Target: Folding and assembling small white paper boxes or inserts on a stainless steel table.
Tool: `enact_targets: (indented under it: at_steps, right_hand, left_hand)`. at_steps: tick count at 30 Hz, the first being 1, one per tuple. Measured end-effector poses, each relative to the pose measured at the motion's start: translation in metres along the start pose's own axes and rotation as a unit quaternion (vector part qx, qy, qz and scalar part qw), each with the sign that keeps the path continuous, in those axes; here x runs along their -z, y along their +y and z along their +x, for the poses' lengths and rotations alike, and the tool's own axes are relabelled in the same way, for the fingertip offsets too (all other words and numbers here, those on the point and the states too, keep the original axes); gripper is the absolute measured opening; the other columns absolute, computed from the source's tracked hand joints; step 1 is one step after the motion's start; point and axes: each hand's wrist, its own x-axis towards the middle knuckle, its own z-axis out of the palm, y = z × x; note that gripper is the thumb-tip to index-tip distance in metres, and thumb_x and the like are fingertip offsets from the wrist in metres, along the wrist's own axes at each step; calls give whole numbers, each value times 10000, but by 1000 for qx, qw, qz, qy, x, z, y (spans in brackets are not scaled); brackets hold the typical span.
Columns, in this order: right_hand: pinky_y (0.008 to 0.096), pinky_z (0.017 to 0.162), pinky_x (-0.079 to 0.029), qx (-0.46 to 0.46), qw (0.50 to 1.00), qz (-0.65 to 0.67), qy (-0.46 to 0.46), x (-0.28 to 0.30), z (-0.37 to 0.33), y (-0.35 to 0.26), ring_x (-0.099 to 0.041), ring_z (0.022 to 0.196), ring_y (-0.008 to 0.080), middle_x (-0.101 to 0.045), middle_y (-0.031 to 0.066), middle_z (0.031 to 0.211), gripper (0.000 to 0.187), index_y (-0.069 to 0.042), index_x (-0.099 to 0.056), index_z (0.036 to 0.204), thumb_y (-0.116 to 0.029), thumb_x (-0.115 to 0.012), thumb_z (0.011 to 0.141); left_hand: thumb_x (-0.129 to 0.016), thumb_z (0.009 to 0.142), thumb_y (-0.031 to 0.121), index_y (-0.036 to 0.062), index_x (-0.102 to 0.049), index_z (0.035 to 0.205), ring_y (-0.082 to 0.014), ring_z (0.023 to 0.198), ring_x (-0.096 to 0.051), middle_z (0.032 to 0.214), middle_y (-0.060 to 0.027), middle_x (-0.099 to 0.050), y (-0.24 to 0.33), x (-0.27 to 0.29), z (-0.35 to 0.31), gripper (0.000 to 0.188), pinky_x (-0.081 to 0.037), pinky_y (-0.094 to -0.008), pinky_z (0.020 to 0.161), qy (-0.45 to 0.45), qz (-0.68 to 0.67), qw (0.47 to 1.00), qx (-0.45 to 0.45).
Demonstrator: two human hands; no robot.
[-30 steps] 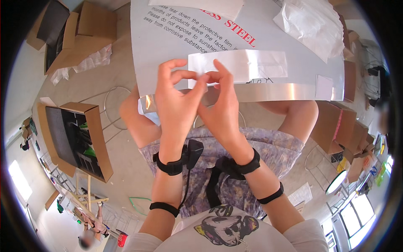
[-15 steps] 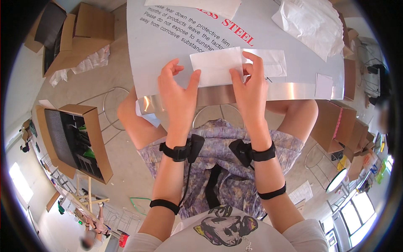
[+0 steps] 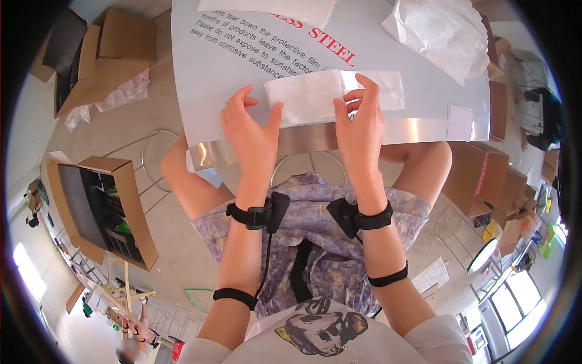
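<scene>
A flat white paper strip [image 3: 303,97] lies near the front edge of a grey film-covered metal sheet [image 3: 230,91]. Creases mark it, and its right part [image 3: 391,91] looks like a separate or folded-over section. My left hand [image 3: 250,133] is open at the strip's left end, its thumb tip beside the lower left corner and fingers curved apart. Over the middle of the strip is my right hand [image 3: 361,130], also open, with thumb and index finger spread and the other fingers curled. Whether the right fingertips press on the paper I cannot tell.
Crumpled white wrapping [image 3: 439,36] lies at the far right of the sheet, and a small pale card [image 3: 460,121] near its right edge. Cardboard boxes [image 3: 136,206] stand on the floor at both sides. A round-seated stool [image 3: 483,256] is at right.
The whole view has shifted slightly. The strip's left part now lies a bit flatter, and both hands stay in nearly the same place around it.
</scene>
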Motion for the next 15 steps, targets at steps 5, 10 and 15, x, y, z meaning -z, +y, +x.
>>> enact_targets:
  at_steps: [5, 10, 15]
  right_hand:
    - [379, 633, -515, 0, 1000, -7, 1, 0, 1, 1, -623, 695, 233, -609, 106, 947, 467, -31, -445, 1288, -24, -653, 871]
    - [385, 667, -522, -15, 1000, -20, -6, 2, 0, -2, -636, 774, 250, -579, 132, 1040, 517, -16, -446, 1308, -12, -675, 844]
    - [390, 808, -513, 67, 994, -62, 54, 6, 1, -6, -602, 1017, 286, -566, 156, 1141, 559, -21, -462, 1333, -15, -697, 825]
  left_hand:
    - [-824, 750, 142, 41, -546, 1232, -281, 983, -514, 999, -83, -589, 1, 1, -1, 565, -404, -428, 910, 4, 10, 1000, 1]
    - [-824, 752, 148, 40, -542, 1235, -281, 990, -514, 1004, -84, -588, 1, 2, -1, 570, -397, -439, 923, 2, 11, 1000, 4]
    - [-822, 754, 154, 41, -547, 1227, -288, 985, -515, 1008, -89, -586, 6, 6, 1, 558, -394, -441, 924, 9, 17, 1000, -3]
